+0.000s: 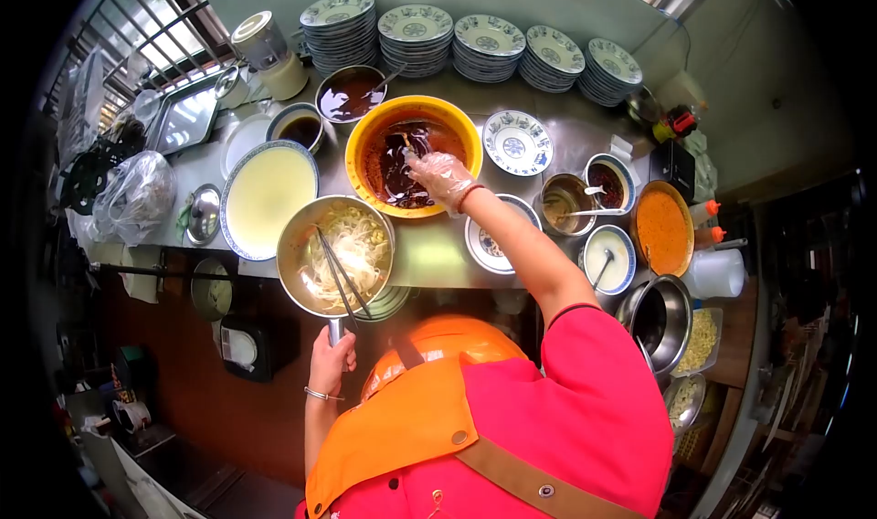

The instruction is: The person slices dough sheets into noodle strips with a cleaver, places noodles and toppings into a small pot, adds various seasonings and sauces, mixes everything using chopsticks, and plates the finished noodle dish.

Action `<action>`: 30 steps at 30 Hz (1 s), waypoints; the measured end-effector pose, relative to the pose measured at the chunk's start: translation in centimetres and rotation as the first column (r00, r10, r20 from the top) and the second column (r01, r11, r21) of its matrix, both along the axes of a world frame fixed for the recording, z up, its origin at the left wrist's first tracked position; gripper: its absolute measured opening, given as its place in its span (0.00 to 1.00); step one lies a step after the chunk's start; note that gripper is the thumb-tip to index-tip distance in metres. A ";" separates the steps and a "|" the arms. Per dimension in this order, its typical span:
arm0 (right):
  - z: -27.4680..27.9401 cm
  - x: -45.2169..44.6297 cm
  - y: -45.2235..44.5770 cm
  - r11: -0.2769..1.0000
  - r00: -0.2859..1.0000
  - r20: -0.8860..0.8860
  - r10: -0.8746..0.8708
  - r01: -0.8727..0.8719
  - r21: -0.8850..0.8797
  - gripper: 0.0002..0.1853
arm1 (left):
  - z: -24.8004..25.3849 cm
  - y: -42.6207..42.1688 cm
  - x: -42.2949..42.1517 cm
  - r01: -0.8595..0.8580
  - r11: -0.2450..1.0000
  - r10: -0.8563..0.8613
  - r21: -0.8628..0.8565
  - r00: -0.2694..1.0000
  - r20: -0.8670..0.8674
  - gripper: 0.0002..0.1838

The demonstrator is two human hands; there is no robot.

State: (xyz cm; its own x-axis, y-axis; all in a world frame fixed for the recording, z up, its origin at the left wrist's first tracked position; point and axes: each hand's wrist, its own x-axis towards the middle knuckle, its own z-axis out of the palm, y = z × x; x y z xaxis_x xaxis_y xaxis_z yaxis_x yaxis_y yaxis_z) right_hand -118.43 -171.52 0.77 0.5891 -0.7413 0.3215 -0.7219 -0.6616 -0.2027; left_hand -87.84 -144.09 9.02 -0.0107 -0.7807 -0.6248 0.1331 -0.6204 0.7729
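Note:
My left hand (331,364) is wrapped round the handle of a steel pan (290,277). Noodles and pale vegetables (352,249) fill the pan, and dark chopsticks (340,272) lean in it. In a clear plastic glove, my right hand (440,176) reaches into a yellow basin (470,135) of dark red sauce (397,167). Its fingertips are at the sauce, and what they hold, if anything, is hard to make out. A patterned plate (518,142) lies right of the basin, and another plate (489,249) is partly under my right forearm.
Stacks of plates (416,39) line the back. Left are a large bowl of pale liquid (269,199) and a blender (269,53). Sauce bowls, an orange-filled bowl (664,228) and a steel bowl (671,313) stand right.

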 end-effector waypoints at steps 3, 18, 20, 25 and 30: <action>0.3 0.8 1.6 0.995 0.999 -0.041 0.027 -0.023 0.101 0.14 | 0.3 0.1 -0.1 0.002 1.000 -0.002 0.015 1.000 -0.013 0.07; 8.2 -1.9 11.9 0.960 0.966 -0.201 0.160 -0.104 0.262 0.21 | -0.2 0.0 0.3 0.020 1.000 -0.020 0.010 1.000 0.021 0.06; 9.7 -2.3 12.6 0.950 0.955 -0.257 0.146 -0.063 0.306 0.21 | -0.2 0.1 0.3 0.023 1.000 -0.023 0.002 1.000 0.020 0.06; 7.1 -1.8 11.5 0.958 0.952 -0.278 0.132 -0.050 0.282 0.18 | -0.2 -0.3 0.2 0.033 0.999 -0.033 -0.009 0.999 0.022 0.07; 3.9 -0.1 7.4 0.984 0.963 -0.248 0.105 -0.064 0.168 0.21 | 0.1 -0.8 -0.2 0.040 0.999 -0.040 0.007 0.999 0.023 0.07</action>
